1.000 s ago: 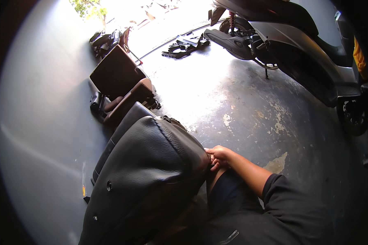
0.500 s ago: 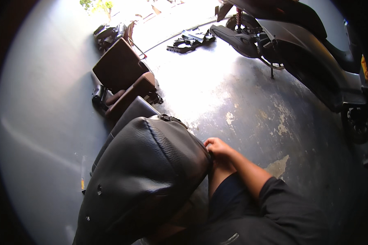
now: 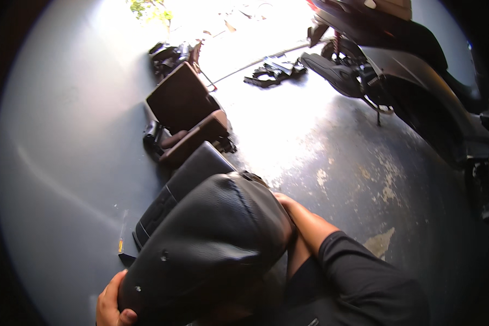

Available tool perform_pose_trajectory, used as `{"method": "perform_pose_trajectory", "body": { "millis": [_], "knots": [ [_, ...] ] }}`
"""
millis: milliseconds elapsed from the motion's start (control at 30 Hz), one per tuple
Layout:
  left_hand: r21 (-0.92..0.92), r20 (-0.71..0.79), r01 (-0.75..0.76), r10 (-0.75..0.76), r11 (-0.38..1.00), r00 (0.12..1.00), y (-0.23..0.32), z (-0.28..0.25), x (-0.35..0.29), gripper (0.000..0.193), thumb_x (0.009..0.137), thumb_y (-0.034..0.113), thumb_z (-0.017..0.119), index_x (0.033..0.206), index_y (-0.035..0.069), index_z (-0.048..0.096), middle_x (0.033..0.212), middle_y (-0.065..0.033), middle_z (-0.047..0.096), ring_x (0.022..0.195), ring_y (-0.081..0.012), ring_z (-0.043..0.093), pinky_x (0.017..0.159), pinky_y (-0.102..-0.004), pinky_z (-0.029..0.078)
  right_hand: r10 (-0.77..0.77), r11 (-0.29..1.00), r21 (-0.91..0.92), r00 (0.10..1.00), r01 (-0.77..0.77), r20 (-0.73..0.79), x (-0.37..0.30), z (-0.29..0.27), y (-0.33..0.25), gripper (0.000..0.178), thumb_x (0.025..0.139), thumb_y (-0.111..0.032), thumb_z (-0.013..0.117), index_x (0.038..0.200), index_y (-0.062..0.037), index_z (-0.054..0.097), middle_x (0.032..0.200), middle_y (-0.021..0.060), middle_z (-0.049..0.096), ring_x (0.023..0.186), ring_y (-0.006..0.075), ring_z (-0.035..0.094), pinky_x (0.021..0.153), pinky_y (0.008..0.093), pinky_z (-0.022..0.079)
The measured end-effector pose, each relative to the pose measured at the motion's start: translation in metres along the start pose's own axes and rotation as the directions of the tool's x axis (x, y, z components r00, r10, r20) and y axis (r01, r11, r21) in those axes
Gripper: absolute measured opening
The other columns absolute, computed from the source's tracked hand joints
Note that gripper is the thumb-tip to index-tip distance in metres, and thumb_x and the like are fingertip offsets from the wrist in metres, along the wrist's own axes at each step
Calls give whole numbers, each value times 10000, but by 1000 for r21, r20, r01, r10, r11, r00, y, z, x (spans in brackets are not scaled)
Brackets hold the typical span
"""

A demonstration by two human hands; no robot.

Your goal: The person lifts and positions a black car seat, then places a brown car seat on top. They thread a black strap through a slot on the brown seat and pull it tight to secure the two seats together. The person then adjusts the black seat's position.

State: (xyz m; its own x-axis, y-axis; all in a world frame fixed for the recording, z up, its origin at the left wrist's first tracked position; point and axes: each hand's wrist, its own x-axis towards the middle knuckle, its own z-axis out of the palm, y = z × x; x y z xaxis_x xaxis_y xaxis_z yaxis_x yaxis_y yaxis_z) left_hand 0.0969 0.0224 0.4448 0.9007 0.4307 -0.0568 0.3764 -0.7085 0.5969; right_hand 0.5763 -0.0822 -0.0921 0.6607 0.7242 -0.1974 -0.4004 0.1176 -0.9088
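A large black leather car seat backrest [image 3: 212, 233] fills the lower middle, tilted, with a seam across it and two small round holes near its left end. My left hand [image 3: 114, 301] is closed round that lower left end, thumb in front and fingers along the edge. At the far right edge my right hand [image 3: 283, 201] grips the backrest's side, its fingertips mostly hidden behind the leather. Just behind the backrest lies another black stitched seat part [image 3: 185, 179].
Brown seats [image 3: 185, 100] stand by the left wall [image 3: 54, 136], with dark parts [image 3: 171, 57] behind them. Black loose pieces [image 3: 274, 70] lie on the bright floor. A motor scooter [image 3: 413, 81] stands at the right. A yellow-marked strip [image 3: 120, 245] is at the left.
My left hand has come into view, holding the backrest's lower left end. My right hand has slid farther behind the right edge. The whole view has shifted, and the scene sits lower and farther right.
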Motion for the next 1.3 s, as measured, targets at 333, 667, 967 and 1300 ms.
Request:
{"method": "perform_pose_trajectory", "body": {
  "millis": [333,667,967,1300],
  "knots": [
    [220,-201,-151,196,964,960,-4,10,12,750,1041,626,480,1273,-63,667,878,-199,701,826,-250,667,770,-393,509,-19,950,-302,950,-80,-312,-22,29,-25,419,1051,-413,629,1015,-20,771,918,65,734,767,111,624,699,330,534],
    [182,-353,-134,192,974,916,-22,14,10,726,1054,589,464,1164,-79,727,605,-115,550,535,-224,565,554,-344,420,-404,800,-362,876,478,262,-90,106,-209,391,1086,-370,573,916,-54,728,791,31,669,687,109,569,638,331,496],
    [434,-401,-316,495,844,771,-24,40,-26,438,970,422,680,1060,3,773,804,-106,735,636,-266,678,625,-390,519,-630,548,-165,534,820,564,-209,184,-477,457,1091,-372,485,1061,39,683,1006,189,715,905,260,705,877,364,565],
    [358,-114,-342,405,869,907,-29,27,-36,534,994,469,637,1124,-38,745,1041,-214,753,915,-355,753,759,-401,594,436,272,-720,586,638,683,-131,245,-349,552,1000,-508,648,1250,-18,689,1167,199,731,1107,352,699,965,421,541]
  ]
}}
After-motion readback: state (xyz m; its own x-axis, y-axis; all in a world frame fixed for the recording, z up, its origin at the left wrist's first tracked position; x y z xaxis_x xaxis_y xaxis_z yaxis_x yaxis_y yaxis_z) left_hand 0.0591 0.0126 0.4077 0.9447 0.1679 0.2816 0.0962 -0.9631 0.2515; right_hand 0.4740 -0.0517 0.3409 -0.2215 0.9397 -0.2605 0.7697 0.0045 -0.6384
